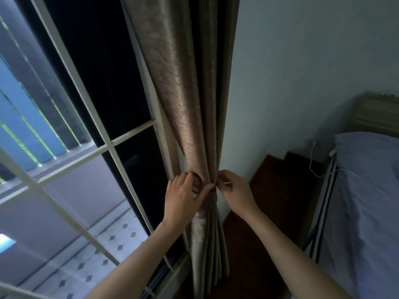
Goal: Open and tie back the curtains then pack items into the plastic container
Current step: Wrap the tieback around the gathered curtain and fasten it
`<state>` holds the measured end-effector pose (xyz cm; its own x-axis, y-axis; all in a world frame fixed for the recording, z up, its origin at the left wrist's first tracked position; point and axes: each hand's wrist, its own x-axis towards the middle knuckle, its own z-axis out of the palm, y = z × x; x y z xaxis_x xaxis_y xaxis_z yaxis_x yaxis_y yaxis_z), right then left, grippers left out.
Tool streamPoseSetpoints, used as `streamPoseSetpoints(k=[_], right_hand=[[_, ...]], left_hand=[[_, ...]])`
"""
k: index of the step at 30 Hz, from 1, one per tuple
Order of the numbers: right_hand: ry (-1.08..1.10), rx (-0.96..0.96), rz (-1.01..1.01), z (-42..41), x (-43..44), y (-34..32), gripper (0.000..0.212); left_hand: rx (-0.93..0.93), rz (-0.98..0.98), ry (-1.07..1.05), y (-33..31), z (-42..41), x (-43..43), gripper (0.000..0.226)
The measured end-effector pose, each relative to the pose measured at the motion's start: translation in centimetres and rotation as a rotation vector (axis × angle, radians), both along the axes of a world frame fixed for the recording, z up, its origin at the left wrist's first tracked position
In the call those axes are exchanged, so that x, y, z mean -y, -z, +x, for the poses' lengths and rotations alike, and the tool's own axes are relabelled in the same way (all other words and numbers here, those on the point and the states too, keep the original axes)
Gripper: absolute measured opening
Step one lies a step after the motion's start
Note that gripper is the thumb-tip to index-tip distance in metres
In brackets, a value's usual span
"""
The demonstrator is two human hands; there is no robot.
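Observation:
A beige-brown curtain (185, 108) hangs gathered into a tight bundle beside the window's right edge. A tieback band (210, 196) of the same cloth wraps the bundle at its narrowest point. My left hand (183, 195) grips the gathered curtain from the left, fingers curled into the folds, thumb against the band. My right hand (233, 188) pinches the band's end at the bundle's right side, next to the wall. No plastic container is in view.
A window (90, 134) with a white metal grille fills the left; a tiled balcony floor lies beyond it. A bed (367, 201) with a bluish sheet and wooden headboard stands at the right. Dark wooden floor (269, 190) lies between. A white cable (313, 160) hangs from the wall.

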<state>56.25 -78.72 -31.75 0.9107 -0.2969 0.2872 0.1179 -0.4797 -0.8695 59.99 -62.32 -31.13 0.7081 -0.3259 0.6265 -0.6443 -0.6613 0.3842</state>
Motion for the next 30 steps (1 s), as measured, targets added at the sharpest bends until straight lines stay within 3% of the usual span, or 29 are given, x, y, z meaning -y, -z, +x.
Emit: streamPoseSetpoints(k=[3,5,9,11,13,18,21,26,28,30], right_hand=[[-0.066,0.057,-0.028,-0.3,-0.9,0.7,0.016],[-0.067,0.043,0.016,-0.5,-0.8,1.3,0.015],[-0.004,-0.258,0.158,-0.9,0.6,5.3,0.032],[-0.051,-0.432,0.099,-1.2,0.6,7.8,0.036],[-0.099,-0.492,0.057,-1.0,0.0,9.7,0.035],[-0.076,-0.432,-0.062,0.4,-0.5,11.6,0.017],[-0.074,-0.356,-0.106,-0.4,-0.4,13.5,0.019],[-0.046,-0.371,-0.162,-0.8,-1.1,16.1,0.026],[-0.089,-0.403,-0.138,-0.1,-1.3,15.3,0.026],[-0.062,-0.455,0.058,0.5,-0.8,13.7,0.022]], left_hand=[[-0.035,-0.058,0.007,0.4,0.0,0.2,0.011],[-0.073,-0.077,0.017,1.1,-0.1,-0.3,0.011],[-0.191,-0.025,0.032,4.4,-1.2,-1.7,0.026],[-0.251,0.115,0.030,7.6,-2.0,-2.3,0.032],[-0.307,0.238,-0.009,10.4,-2.4,-2.6,0.040],[-0.363,0.305,-0.084,11.5,-1.9,-1.2,0.029],[-0.364,0.279,-0.075,11.8,-1.8,-0.6,0.011],[-0.421,0.318,-0.106,12.1,-1.2,-1.1,0.003],[-0.490,0.321,-0.147,11.6,-0.3,-1.7,0.009],[-0.574,0.235,-0.130,11.1,-0.1,-2.3,0.013]])
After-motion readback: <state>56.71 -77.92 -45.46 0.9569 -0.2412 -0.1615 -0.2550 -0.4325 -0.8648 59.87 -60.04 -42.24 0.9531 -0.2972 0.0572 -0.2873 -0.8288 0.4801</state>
